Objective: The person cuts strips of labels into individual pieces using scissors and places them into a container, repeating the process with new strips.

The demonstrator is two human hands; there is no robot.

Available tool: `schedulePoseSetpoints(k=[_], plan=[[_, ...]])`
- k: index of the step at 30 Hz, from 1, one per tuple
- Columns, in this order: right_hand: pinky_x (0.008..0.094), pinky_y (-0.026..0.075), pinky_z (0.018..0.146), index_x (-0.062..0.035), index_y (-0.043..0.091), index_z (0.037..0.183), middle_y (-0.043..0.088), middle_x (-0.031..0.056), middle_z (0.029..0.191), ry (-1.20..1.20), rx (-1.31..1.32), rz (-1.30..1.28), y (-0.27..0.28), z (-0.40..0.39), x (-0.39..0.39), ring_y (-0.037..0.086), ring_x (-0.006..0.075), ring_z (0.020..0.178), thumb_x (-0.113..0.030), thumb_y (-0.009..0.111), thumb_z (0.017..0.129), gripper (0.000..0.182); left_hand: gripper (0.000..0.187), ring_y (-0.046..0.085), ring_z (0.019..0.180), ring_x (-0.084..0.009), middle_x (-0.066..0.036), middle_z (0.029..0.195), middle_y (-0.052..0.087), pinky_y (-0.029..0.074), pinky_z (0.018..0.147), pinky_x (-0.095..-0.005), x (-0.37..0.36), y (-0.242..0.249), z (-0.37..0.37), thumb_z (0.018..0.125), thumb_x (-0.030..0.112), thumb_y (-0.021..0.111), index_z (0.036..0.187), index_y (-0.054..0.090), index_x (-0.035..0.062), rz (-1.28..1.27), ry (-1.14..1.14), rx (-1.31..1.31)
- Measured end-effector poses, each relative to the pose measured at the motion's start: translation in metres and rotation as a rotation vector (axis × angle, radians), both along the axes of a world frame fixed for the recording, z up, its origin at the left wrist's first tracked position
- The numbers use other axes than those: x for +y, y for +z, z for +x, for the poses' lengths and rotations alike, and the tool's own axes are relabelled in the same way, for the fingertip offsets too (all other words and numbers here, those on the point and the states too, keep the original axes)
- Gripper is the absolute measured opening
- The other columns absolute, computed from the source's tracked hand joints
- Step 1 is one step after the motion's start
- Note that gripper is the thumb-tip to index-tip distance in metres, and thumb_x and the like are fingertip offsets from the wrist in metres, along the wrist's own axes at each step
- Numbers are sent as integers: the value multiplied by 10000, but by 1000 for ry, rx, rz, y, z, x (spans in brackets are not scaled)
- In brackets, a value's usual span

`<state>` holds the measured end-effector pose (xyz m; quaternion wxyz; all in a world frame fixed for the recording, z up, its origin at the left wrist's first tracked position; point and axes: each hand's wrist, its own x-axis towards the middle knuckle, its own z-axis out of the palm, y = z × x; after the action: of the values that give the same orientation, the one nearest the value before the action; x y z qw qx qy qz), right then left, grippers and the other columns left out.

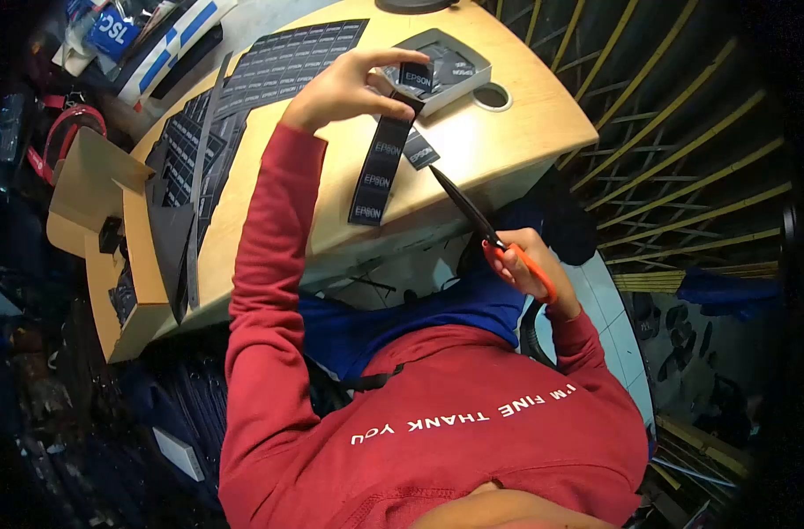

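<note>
My left hand (358, 88) is closed on a black label strip (381, 167) printed with EPSON in grey; the strip hangs down in front of the table edge. A label (416, 77) shows between its index finger and thumb. In my right hand (518, 264) is a pair of scissors (462, 201) with orange handles and dark blades, pointing up toward the table. Close to the blade tips is a single EPSON label (420, 152), beside the strip. Behind my left hand stands an open white box (474, 78) holding more labels.
A ring-shaped roll (493, 97) sits by the white box on the wooden table (534, 123). Label sheets (291, 62) and a long metal ruler (206, 167) lie to the left. An open cardboard box (128, 256) stands at the left edge. A folding gate (675, 132) is at right.
</note>
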<state>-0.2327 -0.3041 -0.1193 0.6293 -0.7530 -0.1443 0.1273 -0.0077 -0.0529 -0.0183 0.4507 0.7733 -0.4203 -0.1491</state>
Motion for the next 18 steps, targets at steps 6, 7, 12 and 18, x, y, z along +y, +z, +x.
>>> schedulePoseSetpoints(k=[6, 7, 12, 18], plan=[[182, 301, 414, -61, 481, 710, 440, -36, 560, -73, 33, -16, -5, -10, -5, 426, 28, 474, -848, 396, 786, 795, 796, 645, 942, -214, -174, 1263, 592, 528, 808, -329, -33, -13, 66, 658, 158, 858, 1371, 509, 99, 242, 173, -142], [180, 301, 412, -65, 476, 701, 440, -35, 554, -81, 32, -15, -7, -11, -7, 427, 28, 472, -849, 389, 787, 794, 782, 643, 965, -228, -180, 1266, 594, 525, 825, -339, -33, -17, 76, 657, 163, 859, 1360, 521, 98, 314, 197, -165], [259, 302, 482, -49, 450, 686, 354, -38, 584, -112, 17, 44, -5, -12, -7, 342, 61, 571, -707, 435, 891, 689, 741, 630, 904, -196, -120, 1143, 672, 523, 789, -322, -28, -10, 74, 660, 169, 861, 1327, 549, 91, 304, 156, -104], [216, 302, 480, -65, 470, 731, 413, -54, 600, -256, -59, 170, -9, -1, 9, 367, 29, 560, -467, 675, 875, 474, 653, 648, 852, -141, -90, 1025, 674, 538, 712, -266, -6, 2, 30, 692, 102, 845, 1250, 510, 40, 103, 263, -136]])
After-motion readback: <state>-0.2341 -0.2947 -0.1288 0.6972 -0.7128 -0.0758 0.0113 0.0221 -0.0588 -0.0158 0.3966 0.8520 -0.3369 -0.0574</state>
